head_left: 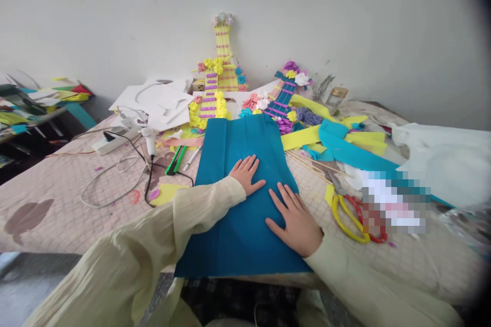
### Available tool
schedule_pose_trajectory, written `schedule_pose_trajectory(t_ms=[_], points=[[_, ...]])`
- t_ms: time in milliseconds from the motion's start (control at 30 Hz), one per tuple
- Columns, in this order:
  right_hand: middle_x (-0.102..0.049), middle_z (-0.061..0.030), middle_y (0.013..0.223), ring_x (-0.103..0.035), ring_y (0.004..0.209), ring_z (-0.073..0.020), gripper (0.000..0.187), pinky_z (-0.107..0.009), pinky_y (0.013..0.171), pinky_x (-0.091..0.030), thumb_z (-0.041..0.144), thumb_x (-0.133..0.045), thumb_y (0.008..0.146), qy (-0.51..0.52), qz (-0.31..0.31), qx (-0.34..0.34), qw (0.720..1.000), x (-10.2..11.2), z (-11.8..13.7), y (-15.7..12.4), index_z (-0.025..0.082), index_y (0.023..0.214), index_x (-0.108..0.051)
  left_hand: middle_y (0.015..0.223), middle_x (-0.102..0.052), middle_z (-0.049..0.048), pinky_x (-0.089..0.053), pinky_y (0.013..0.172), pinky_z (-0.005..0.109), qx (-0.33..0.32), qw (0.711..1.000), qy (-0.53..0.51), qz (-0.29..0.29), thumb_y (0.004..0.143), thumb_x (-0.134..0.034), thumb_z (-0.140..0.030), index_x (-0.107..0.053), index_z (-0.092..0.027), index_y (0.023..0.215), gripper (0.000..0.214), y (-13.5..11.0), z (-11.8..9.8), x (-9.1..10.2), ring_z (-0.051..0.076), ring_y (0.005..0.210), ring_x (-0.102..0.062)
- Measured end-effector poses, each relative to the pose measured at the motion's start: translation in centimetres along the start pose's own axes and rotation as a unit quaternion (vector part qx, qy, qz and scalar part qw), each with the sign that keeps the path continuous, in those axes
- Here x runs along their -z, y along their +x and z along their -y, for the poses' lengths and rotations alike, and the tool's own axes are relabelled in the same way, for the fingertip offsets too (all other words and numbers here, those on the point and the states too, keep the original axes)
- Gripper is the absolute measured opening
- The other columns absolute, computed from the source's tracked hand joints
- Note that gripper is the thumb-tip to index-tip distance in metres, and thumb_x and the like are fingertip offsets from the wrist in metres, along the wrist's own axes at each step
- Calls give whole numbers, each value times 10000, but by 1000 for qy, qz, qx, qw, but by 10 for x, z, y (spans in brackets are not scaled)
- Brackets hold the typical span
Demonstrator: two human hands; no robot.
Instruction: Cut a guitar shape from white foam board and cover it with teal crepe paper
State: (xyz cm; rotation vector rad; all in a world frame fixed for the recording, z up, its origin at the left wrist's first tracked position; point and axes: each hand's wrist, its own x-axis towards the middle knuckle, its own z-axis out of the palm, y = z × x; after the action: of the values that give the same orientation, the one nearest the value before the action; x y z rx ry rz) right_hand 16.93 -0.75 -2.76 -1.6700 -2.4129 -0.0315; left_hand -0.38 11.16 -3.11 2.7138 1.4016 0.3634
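A large dark teal sheet (pixel 245 240), paper or cloth, lies flat in front of me with creases running along its length. Its near end reaches the table's front edge. My left hand (pixel 246 173) rests on the middle of the sheet, palm down with fingers stretched out. Lower and to the right, my right hand (pixel 297 219) lies flat on the sheet's right side, its fingers spread. Neither hand grips anything. Just beyond the far end stand flower-trimmed decorations, one yellow (pixel 210 94) and one teal with purple strips (pixel 282 97).
Scissors (pixel 351 217) with yellow and red handles lie at the right, near yellow and blue strips (pixel 356 150). At the left are a green utility knife (pixel 176 161), a white pen (pixel 192 158), a glue gun (pixel 150 142), a power strip (pixel 115 142) and loose cables.
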Motion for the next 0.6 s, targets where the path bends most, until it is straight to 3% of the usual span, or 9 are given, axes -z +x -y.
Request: schedule_pose_trajectory(t_ms=[333,467,600], points=[[-113,-71,1458,-82,1324,-259,606,-455,1035,-239,493,-334,844,25,30,44,998,11,-18,-25,214,1370,-226,1446,-141,103,-128,1062,429,5,1000,-10,8,804,-267,-605,-195,-124,1366,744,2,-4,5,262,1323,-89],[-177,-56,1446,-146,1317,-226,540,-421,1033,-278,366,-366,864,70,12,88,994,27,-38,-43,224,1366,-228,1420,-243,86,-144,1062,432,-39,999,-15,-27,850,-300,-502,-266,-158,1343,602,-9,-1,39,239,1309,-172],[-344,-52,1373,-296,1265,-197,466,-390,1008,-341,170,-355,858,72,-40,135,987,33,-67,-62,240,1318,-330,1219,-529,68,-295,1012,376,-120,991,-62,-13,861,-359,-393,-462,-184,1208,418,-68,22,89,187,1149,-449]])
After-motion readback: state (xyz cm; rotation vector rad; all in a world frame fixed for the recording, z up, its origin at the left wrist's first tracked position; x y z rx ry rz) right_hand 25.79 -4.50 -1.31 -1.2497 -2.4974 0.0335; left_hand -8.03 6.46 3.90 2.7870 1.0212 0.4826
